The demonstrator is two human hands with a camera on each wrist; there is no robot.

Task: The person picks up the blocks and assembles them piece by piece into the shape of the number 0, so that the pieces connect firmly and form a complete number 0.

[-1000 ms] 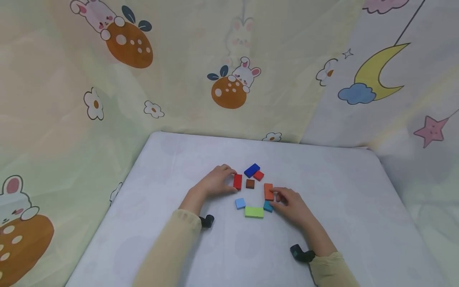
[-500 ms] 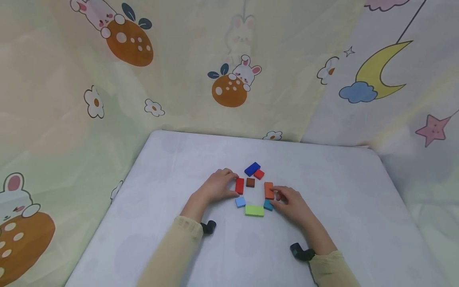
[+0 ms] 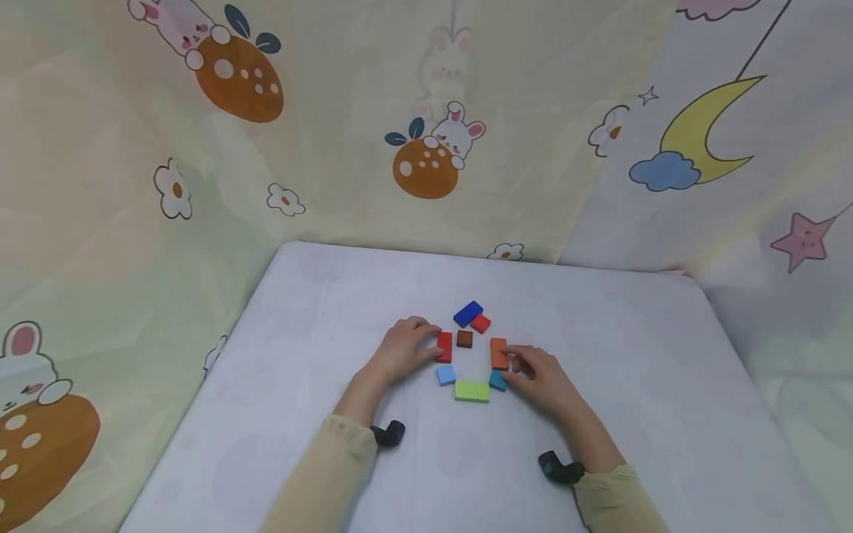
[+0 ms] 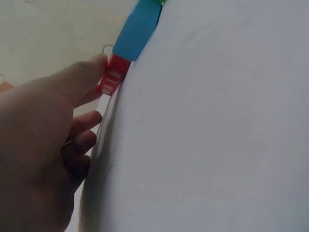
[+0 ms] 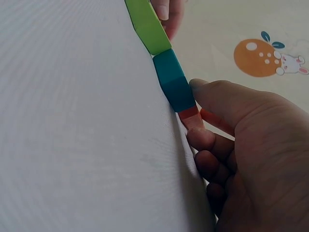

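Note:
In the head view my left hand (image 3: pixel 403 349) lies left of a red rectangular block (image 3: pixel 444 346); its thumb and index fingertips touch the block's left side. The left wrist view has the thumb against the red block (image 4: pixel 114 75), behind a light blue block (image 4: pixel 137 30). My right hand (image 3: pixel 543 379) is beside an orange block (image 3: pixel 498 354) and a teal block (image 3: pixel 497 380). Its index fingertip touches the orange one and its thumb touches the teal one (image 5: pixel 175 80). Between the blue and teal blocks, nearer the person, lies a light green block (image 3: pixel 472 391).
A small brown block (image 3: pixel 464 339) lies right of the red block. Farther back, a dark blue block (image 3: pixel 468 314) touches a small red block (image 3: pixel 480 323). All rest on a white-covered table (image 3: pixel 373 296), with a patterned cloth (image 3: pixel 346 133) behind.
My left hand has brought the red rectangular block toward the person, near the light blue block. Its thumb has shifted from the block's near end to its left side. The right hand stays put.

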